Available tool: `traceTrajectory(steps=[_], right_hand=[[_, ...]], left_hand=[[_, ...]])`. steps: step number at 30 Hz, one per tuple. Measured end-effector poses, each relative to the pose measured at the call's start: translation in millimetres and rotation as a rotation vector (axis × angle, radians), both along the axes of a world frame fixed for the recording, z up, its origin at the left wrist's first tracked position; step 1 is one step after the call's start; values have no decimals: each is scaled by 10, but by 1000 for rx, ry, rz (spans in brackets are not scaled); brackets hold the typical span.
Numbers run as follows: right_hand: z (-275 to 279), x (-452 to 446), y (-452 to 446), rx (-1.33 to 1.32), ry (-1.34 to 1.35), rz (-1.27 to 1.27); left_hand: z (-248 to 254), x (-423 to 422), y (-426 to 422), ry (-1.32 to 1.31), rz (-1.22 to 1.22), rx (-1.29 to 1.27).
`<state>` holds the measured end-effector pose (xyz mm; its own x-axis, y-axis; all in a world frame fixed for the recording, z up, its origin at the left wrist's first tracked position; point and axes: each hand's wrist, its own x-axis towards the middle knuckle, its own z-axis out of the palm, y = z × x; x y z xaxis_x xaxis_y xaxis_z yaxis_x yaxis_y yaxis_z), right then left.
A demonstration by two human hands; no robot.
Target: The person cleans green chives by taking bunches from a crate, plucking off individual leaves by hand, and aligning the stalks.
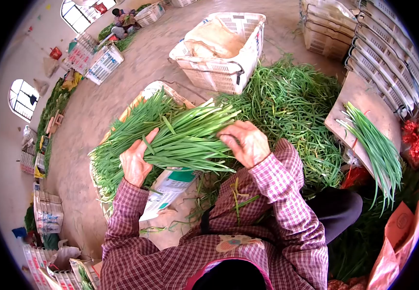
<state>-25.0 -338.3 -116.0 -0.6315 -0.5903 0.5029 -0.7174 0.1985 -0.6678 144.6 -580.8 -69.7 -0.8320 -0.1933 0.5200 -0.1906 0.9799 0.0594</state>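
Observation:
A loose bunch of long green leafy stalks [190, 134] lies across a basket heaped with more greens [117, 145]. My left hand [137, 157] rests at the bunch's left part, thumb and forefinger spread over the leaves, the other fingers partly hidden. At the right end, near the pale stalk tips, my right hand [248, 142] has its fingers curled and pinched together; what lies between them is too small to make out. A few yellowish leaf scraps [237, 193] are on the checked cloth over my lap.
A large pile of greens [291, 106] lies right of centre. Behind stands a white crate [214, 75] holding a sack. To the right, a board [337, 113] bears a bunch of greens [376, 145], beside stacked crates [383, 58]. A person [122, 19] sits far off at upper left.

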Motion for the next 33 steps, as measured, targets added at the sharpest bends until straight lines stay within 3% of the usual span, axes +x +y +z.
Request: traceTrajectory(steps=[9,16,20,24,26,28,30,33], right_hand=[[-105,143,-276,-130,-76,-14],[-517,-597,247,140,-16,-399],[-556,-914,697,354,-195,-546],[-676,-792,602,264,96,-443],[-369,-658,468,-14,-200,-79],[-177,-522,329,-120,-642,161],[-94,-442,230,-155,-733,277],[-183,-488,183,-41,-652,337]], left_hand=[[5,-12,25,-9,-6,-32],[-13,50,-54,-2,-9,-27],[-11,69,-57,23,-27,-8],[2,38,-35,45,-96,38],[9,31,-4,31,-69,41],[17,27,22,6,-51,56],[18,20,27,61,-99,18],[48,34,43,43,-87,15]])
